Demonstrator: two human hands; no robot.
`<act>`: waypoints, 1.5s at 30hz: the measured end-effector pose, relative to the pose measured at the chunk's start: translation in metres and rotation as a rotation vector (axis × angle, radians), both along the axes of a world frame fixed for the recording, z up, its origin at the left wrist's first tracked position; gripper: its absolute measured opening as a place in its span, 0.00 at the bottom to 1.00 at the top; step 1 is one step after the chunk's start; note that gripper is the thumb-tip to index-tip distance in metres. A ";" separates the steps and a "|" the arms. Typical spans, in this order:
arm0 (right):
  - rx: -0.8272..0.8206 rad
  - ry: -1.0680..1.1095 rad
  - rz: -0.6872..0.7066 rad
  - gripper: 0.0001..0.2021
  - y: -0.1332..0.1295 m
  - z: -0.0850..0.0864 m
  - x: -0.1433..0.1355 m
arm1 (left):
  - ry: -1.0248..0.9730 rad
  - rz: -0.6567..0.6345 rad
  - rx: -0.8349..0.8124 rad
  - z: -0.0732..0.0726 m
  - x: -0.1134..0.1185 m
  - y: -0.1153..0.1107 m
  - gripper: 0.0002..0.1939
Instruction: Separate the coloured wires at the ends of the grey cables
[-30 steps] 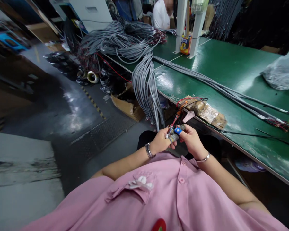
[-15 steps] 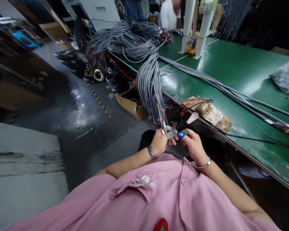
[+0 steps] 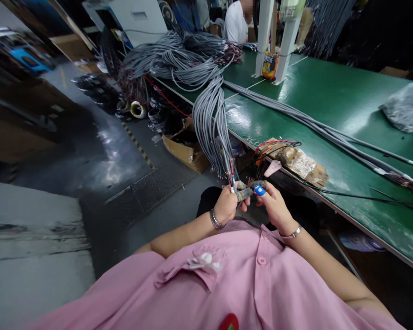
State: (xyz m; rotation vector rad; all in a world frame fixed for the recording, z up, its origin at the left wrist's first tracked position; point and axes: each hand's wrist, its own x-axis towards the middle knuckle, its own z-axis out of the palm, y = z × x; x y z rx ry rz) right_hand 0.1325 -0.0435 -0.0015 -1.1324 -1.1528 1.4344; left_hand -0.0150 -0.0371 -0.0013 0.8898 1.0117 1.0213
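Just below the frame's centre, the left hand (image 3: 227,207) has its fingers pinched around the stripped wire ends (image 3: 232,176) of a hanging grey cable bundle (image 3: 211,123). The right hand (image 3: 274,206) has its fingers closed on a small blue piece (image 3: 260,190). The green counter (image 3: 330,105) lies upper right.

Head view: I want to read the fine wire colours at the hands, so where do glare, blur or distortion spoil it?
Head view: white glare sits on the glossy green table top; the edges bend and smear, blurring the grey concrete floor; the thin coloured wire ends above the left hand and right hand are sharp but very small.
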 end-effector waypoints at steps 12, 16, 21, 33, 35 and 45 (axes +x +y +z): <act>-0.027 0.156 -0.066 0.15 0.000 0.004 -0.011 | 0.034 -0.057 0.037 -0.010 -0.001 -0.005 0.19; -0.016 0.140 -0.083 0.14 -0.001 0.005 -0.011 | 0.033 -0.053 0.066 -0.010 -0.002 -0.006 0.19; 0.004 0.064 -0.087 0.14 0.001 0.003 -0.007 | 0.046 -0.077 0.045 -0.007 -0.003 -0.005 0.19; -0.057 0.243 -0.067 0.14 -0.001 0.001 -0.019 | -0.004 0.089 0.101 -0.011 0.004 -0.008 0.18; -0.061 0.222 -0.103 0.14 0.000 -0.002 -0.017 | -0.008 0.106 0.090 -0.010 0.003 -0.008 0.18; -0.045 0.188 -0.134 0.12 -0.001 -0.014 -0.013 | -0.040 0.151 0.088 -0.011 0.004 -0.008 0.16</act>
